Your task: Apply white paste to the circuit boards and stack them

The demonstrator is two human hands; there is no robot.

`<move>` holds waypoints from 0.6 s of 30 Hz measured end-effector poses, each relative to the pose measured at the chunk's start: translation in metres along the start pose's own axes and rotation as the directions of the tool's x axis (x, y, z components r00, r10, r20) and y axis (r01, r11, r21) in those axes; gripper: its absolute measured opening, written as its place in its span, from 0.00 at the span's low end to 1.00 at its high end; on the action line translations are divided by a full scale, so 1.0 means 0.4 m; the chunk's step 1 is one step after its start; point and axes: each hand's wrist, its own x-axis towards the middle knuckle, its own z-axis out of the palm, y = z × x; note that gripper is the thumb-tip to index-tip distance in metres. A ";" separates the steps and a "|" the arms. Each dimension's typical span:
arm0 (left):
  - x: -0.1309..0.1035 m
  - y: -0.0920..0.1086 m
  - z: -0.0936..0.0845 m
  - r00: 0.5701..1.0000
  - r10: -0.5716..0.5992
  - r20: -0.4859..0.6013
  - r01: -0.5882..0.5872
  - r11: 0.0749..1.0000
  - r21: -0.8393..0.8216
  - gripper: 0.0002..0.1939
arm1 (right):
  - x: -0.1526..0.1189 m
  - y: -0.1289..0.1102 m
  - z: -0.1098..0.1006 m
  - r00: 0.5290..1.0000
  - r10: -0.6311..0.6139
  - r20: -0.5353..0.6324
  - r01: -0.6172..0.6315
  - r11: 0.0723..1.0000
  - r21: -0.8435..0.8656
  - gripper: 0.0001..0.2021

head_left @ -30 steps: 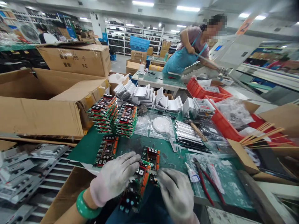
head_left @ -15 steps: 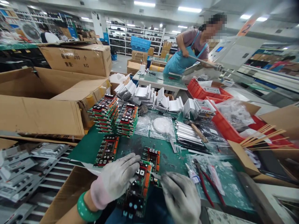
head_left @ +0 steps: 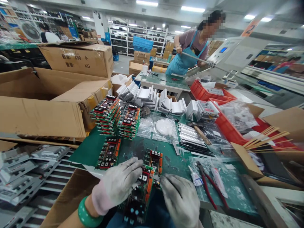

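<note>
My left hand [head_left: 121,183], in a greyish-white glove, grips a green circuit board [head_left: 142,202] by its left edge. The board tilts over the table's front edge, with orange connectors along its right side. My right hand [head_left: 181,198], gloved and stained dark, has its fingers curled together close to that board's right side. What its fingertips hold, if anything, is hidden. Behind lies a second circuit board [head_left: 154,158], partly covered by the first. Another circuit board [head_left: 108,153] lies flat to the left of it.
Two stacks of circuit boards [head_left: 129,122] stand behind, before white metal profiles [head_left: 147,95]. Red-handled pliers [head_left: 209,186], a tube [head_left: 196,177] and a hammer [head_left: 201,133] lie right. Cardboard boxes [head_left: 40,114] stand left, red crates [head_left: 228,123] right. A person [head_left: 187,53] holds a rod across the way.
My right hand has shifted slightly left, and the flat grey piece seen at its fingertips no longer shows clearly. The left hand stays nearly still. The person behind has moved slightly left.
</note>
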 end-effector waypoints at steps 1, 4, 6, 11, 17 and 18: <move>-0.001 0.001 0.001 1.000 -0.001 -0.005 0.001 1.000 0.013 0.13 | 0.001 -0.002 0.000 1.000 -0.003 -0.003 0.003 1.000 -0.010 0.10; -0.001 0.004 0.002 1.000 -0.005 -0.014 0.006 0.998 0.056 0.12 | 0.004 -0.004 0.002 1.000 0.002 -0.004 -0.002 1.000 -0.015 0.10; -0.002 0.005 0.004 1.000 0.003 -0.018 -0.001 0.998 0.070 0.11 | 0.003 -0.004 0.005 1.000 0.012 -0.004 -0.012 1.000 0.003 0.10; -0.002 0.005 0.010 0.999 0.024 -0.028 -0.022 0.997 0.072 0.12 | -0.008 -0.004 0.027 0.996 0.087 -0.034 -0.082 0.988 0.134 0.08; -0.011 -0.009 0.023 0.996 0.024 -0.083 -0.019 0.998 0.058 0.14 | -0.020 -0.007 0.047 0.978 0.196 -0.076 -0.173 0.956 0.237 0.09; -0.021 -0.015 0.029 0.997 0.033 -0.074 -0.028 0.997 0.069 0.14 | -0.021 -0.008 0.052 0.976 0.201 -0.088 -0.174 0.954 0.245 0.09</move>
